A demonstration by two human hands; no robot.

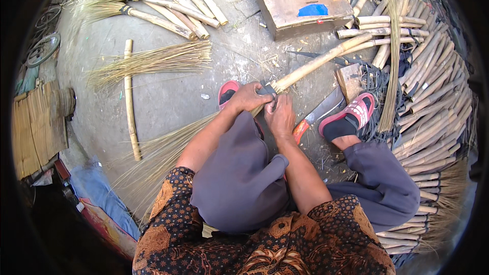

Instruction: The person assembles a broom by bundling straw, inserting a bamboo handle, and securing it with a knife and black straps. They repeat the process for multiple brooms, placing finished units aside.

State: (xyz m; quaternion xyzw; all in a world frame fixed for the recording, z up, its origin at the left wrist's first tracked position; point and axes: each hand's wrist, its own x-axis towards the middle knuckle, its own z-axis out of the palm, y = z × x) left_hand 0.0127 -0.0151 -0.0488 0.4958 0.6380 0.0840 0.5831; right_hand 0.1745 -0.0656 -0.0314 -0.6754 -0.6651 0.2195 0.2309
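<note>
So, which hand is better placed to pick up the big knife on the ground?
The right hand, probably. The knife lies just beside it, orange handle nearest. The left hand grips the dark binding on the broom, farther from the knife.

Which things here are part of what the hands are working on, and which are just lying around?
In hand:
left hand and right hand, both gripping the dark binding
bamboo handle
straw bundle

Lying about:
finished brooms
loose straw fan
single bamboo stick
wooden box
big knife
pile of bamboo sticks
</note>
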